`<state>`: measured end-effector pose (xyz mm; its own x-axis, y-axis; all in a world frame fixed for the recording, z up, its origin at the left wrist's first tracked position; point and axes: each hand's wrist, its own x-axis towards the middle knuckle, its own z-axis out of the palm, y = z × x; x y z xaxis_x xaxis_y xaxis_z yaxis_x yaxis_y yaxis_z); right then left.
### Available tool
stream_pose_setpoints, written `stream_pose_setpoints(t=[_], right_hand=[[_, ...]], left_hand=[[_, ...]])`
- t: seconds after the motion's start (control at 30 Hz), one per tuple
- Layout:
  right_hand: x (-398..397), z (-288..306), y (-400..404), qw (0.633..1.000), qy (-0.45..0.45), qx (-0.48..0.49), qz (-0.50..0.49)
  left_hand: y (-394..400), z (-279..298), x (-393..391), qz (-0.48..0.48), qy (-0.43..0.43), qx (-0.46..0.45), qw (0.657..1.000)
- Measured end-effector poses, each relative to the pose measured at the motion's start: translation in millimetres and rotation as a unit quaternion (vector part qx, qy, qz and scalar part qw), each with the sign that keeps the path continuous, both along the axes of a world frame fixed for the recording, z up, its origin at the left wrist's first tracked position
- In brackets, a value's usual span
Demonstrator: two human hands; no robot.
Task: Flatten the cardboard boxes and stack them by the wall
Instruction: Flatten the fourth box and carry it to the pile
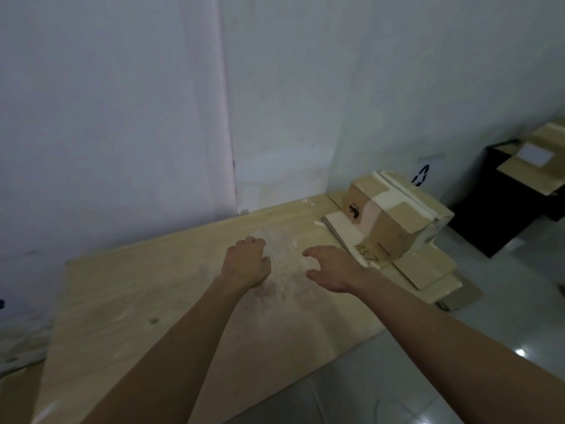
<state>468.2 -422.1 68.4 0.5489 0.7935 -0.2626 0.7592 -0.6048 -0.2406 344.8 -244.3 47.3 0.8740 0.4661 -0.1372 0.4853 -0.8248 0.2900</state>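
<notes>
A large flattened cardboard sheet [159, 301] lies on the floor along the white wall [122, 117]. Both my arms reach out over it. My left hand [246, 263] hovers with its fingers curled under, holding nothing. My right hand [333, 269] is beside it with fingers and thumb spread loosely, also empty. To the right, a small brown box [394, 218] with white tape still stands in shape on top of several flattened pieces [428, 270] by the wall.
A black cabinet [501, 209] stands at the far right with flat cardboard [532, 169] and a white label on top. Grey tiled floor [443, 362] shows at the lower right. A wall corner runs down behind the sheet.
</notes>
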Motion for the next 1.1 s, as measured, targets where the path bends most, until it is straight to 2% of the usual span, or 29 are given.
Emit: stream_pose_setpoints(t=[0.37, 0.53, 0.77, 1.03, 1.1], right_hand=[[177, 9, -15, 0.995, -0.017, 0.033, 0.088], [260, 7, -55, 0.989, -0.016, 0.069, 0.127], [367, -12, -121, 0.991, 0.006, 0.100, 0.087], [440, -46, -178, 0.995, -0.004, 0.101, 0.006], [457, -55, -187, 0.997, -0.017, 0.073, -0.008]], left_hand=[[-51, 0, 132, 0.081, -0.008, 0.013, 0.997], [-100, -3, 210, 0.135, -0.002, -0.009, 0.991], [-171, -6, 297, 0.151, -0.008, -0.032, 0.988], [-219, -25, 378, 0.150, -0.003, -0.109, 0.983], [-230, -26, 397, 0.147, 0.003, -0.119, 0.982]])
